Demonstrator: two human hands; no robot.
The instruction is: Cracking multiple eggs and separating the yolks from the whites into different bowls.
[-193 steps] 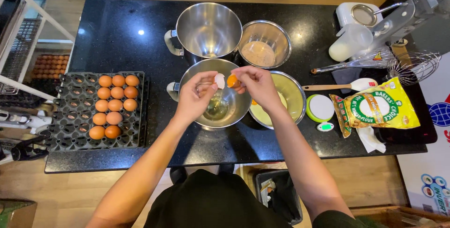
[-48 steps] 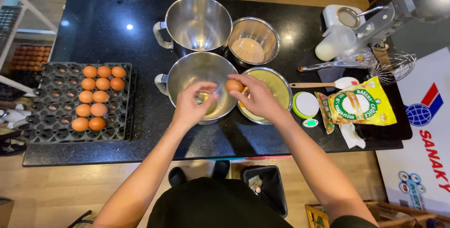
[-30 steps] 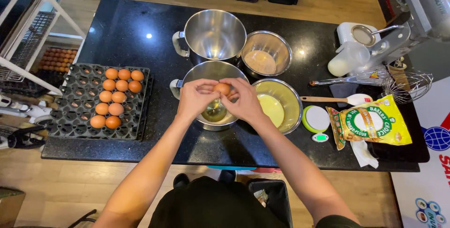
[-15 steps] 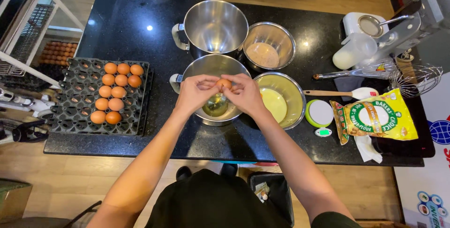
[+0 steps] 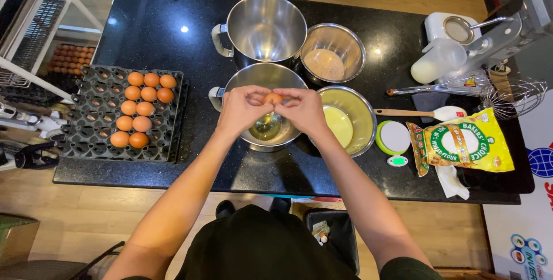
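Two hands: left hand (image 5: pixel 242 109) and right hand (image 5: pixel 303 109) meet fingertip to fingertip, their grip closed on one brown egg (image 5: pixel 272 99).
Egg position: held over the steel mixing bowl (image 5: pixel 242 78), which holds clear liquid.
Handling: judged light, brittle and slick once wet; best held by its two ends, thumbs at the middle.
Left of bowl: dark egg tray (image 5: pixel 86 136) with ten brown eggs.
Right of bowl: bowl of yellow liquid (image 5: pixel 364 113), touching the mixing bowl.
Behind: tall empty steel bowl (image 5: pixel 266 26) and a smaller bowl (image 5: pixel 333 55).
Obstructions: none between hands and bowl; whisk (image 5: pixel 449 87), spatula (image 5: pixel 426 113) and flour bag (image 5: pixel 461 146) lie well apart on the black desk (image 5: pixel 150 21).
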